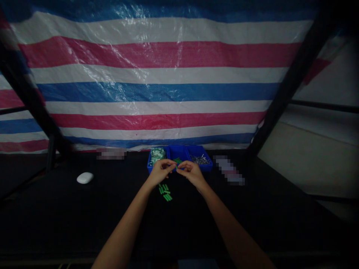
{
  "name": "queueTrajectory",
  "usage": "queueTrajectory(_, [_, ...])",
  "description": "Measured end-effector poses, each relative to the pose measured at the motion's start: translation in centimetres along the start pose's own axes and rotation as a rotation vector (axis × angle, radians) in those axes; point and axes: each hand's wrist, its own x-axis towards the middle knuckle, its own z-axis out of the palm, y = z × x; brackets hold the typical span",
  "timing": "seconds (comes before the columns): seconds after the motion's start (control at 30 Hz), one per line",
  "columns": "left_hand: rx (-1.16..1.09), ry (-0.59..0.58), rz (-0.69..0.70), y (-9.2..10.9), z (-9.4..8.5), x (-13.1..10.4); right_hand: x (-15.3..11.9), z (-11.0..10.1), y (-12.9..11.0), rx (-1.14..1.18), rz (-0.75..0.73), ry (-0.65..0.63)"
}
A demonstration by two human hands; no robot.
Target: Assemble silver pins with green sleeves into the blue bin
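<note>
My left hand [161, 172] and my right hand [192, 173] meet in front of the blue divided box [207, 168]. Their fingertips pinch together around a small green piece [176, 167] that looks like a plastic wall plug, mostly covered by the fingers. Loose green wall plugs [167, 197] lie in a small group on the table, below my left hand. More green plugs [177, 160] show in the box's middle compartment. Metal screws [200, 160] fill part of the right compartment, and clear bags with green contents [157, 155] fill the left one.
A white rounded object [85, 178] like a computer mouse rests at the left of the black table [112, 216]. Blurred-out items lie on either side of the box. Striped plastic sheeting [157, 91] hangs behind, between dark posts [283, 86].
</note>
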Motion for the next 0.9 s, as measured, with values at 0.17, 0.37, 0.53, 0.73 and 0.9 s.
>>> queueTrajectory(0.17, [0.041,-0.009,0.008,0.3,0.2,0.0,0.0,-0.1,-0.6,0.004,0.006,0.015])
queueTrajectory(0.37, [-0.043,-0.028,-0.001,0.6,0.8,-0.3,-0.1,-0.3,-1.1,0.143,0.096,0.037])
queueTrajectory(0.53, [-0.089,-0.064,0.023,0.3,1.5,-0.4,-0.2,-0.4,-1.4,0.260,0.123,0.069])
queueTrajectory(0.73, [-0.109,-0.064,0.047,-0.2,1.7,-0.2,-0.3,-0.3,-1.8,0.331,0.123,0.049])
queueTrajectory(0.9, [-0.095,-0.051,0.054,-0.1,1.6,-0.3,-0.4,-0.4,-1.9,0.307,0.117,0.054])
